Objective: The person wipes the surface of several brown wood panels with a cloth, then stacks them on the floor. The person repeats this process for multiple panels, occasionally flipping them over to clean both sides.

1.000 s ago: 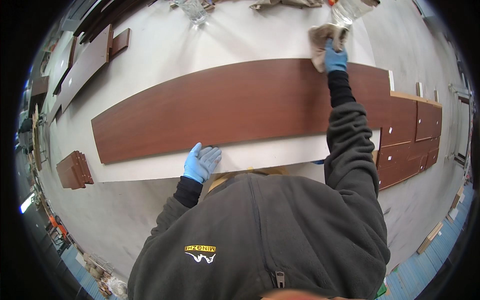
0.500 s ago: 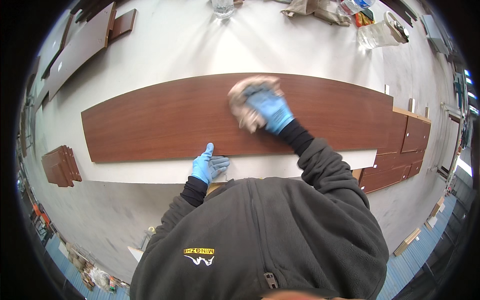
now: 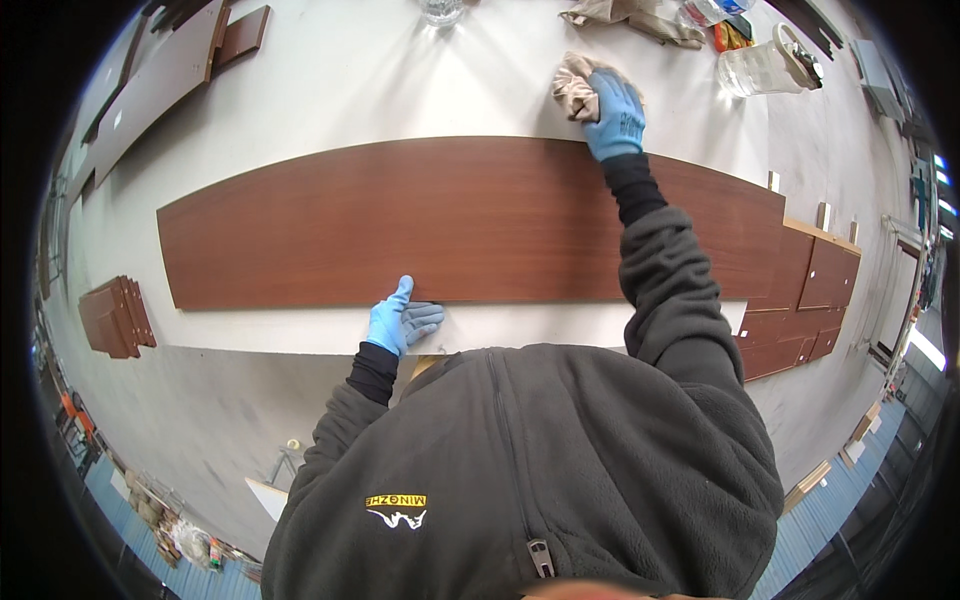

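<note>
A long reddish-brown wood-grain panel [image 3: 400, 220] lies flat across the white worktable [image 3: 330, 110]. My right hand [image 3: 616, 112], in a blue glove, reaches past the panel's far edge. It grips a crumpled beige rag [image 3: 577, 88] above the white surface. My left hand [image 3: 402, 318], in a similar glove, rests at the near edge of the panel with the thumb up against it. Its fingers are stretched out to the right and hold nothing.
Small brown boards [image 3: 112, 318] are stacked at the left. More brown panels [image 3: 812, 290] lie at the right. Beyond the long panel stand a clear jug [image 3: 755, 72] and a drinking glass [image 3: 441, 10], near a brownish cloth [image 3: 640, 20]. Dark boards [image 3: 160, 90] lie at the far left.
My right hand has moved with the rag from the middle of the panel, away from me and to the right, past the far edge. My left hand stays at the near edge.
</note>
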Motion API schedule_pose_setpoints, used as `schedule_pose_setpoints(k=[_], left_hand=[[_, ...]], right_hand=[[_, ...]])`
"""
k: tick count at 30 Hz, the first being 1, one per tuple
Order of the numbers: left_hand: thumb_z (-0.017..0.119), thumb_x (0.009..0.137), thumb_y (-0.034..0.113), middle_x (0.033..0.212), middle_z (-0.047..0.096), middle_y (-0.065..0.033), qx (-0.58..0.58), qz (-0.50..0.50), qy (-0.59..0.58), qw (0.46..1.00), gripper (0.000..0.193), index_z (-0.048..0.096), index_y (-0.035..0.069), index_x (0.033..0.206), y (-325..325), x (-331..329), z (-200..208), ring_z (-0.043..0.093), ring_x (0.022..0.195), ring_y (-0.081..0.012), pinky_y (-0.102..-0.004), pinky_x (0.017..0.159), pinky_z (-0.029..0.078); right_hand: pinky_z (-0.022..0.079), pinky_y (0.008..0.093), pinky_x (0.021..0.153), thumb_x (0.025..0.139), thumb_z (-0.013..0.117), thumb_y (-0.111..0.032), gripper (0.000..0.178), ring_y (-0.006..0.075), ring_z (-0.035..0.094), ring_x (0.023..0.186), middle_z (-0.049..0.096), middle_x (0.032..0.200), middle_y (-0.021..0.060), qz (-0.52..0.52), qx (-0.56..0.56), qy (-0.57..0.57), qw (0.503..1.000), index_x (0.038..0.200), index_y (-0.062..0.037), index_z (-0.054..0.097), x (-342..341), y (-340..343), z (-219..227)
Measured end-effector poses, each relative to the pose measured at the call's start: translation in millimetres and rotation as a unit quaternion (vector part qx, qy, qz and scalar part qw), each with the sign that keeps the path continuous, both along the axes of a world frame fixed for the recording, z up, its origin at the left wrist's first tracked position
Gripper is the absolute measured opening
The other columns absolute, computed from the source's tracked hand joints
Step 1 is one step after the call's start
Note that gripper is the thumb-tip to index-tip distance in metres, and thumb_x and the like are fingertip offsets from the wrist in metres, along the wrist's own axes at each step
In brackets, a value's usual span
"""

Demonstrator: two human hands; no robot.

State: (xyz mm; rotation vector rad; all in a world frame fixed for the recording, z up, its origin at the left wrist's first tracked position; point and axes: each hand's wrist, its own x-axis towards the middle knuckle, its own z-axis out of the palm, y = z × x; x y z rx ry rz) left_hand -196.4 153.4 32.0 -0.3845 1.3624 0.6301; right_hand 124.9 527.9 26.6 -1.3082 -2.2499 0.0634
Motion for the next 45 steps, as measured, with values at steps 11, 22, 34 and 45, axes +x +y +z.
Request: schedule_pose_setpoints(k=[11, 22, 34, 45], left_hand=[[0.075, 0.091, 0.064, 0.117, 0.071, -0.0327, 0.01, 0.021, 0.039, 0.999, 0.086, 0.056, -0.01, 0.13, 0.7, 4.4, 3.0, 0.076, 0.1, -0.0389, -0.0444, 0.082, 0.063], [0.076, 0.089, 0.066, 0.113, 0.074, -0.0284, -0.01, 0.016, 0.03, 0.999, 0.086, 0.063, -0.011, 0.123, 0.4, 2.5, 2.2, 0.077, 0.093, -0.0336, -0.0389, 0.074, 0.063], [0.075, 0.088, 0.068, 0.112, 0.074, -0.0271, 0.001, 0.006, 0.038, 0.999, 0.086, 0.062, -0.011, 0.121, 2.0, 5.7, 3.9, 0.077, 0.093, -0.0333, -0.0382, 0.075, 0.063], [0.075, 0.089, 0.067, 0.114, 0.073, -0.0271, 0.002, 0.0, 0.017, 1.0, 0.082, 0.064, -0.009, 0.12, 0.3, 1.8, 0.3, 0.076, 0.095, -0.0335, -0.0404, 0.078, 0.062]], right_hand=[[0.002, 0.06, 0.128, 0.077, 0.079, -0.059, 0.079, 0.0413, 0.019, 0.159, 0.036, 0.168, 0.0169, -0.083, -0.288, -0.078, 0.951, 0.141, -0.0163, 0.06, -55.4, -64.2, 3.8], [0.003, 0.0546, 0.129, 0.074, 0.087, -0.051, 0.081, 0.0405, 0.018, 0.16, 0.033, 0.17, 0.019, -0.079, -0.289, -0.067, 0.952, 0.142, -0.0157, 0.061, -60.1, -59.7, 4.6], [0.004, 0.0594, 0.127, 0.073, 0.086, -0.047, 0.082, 0.0395, 0.021, 0.16, 0.034, 0.169, 0.0213, -0.088, -0.265, -0.074, 0.957, 0.143, -0.0164, 0.06, -62.1, -62.5, 7.0], [0.05, 0.046, 0.106, 0.094, 0.056, -0.012, 0.022, 0.0322, 0.07, 0.106, 0.074, 0.099, 0.0201, -0.133, -0.25, 0.283, 0.916, 0.11, -0.0048, 0.069, -68.4, -23.9, 3.8]])
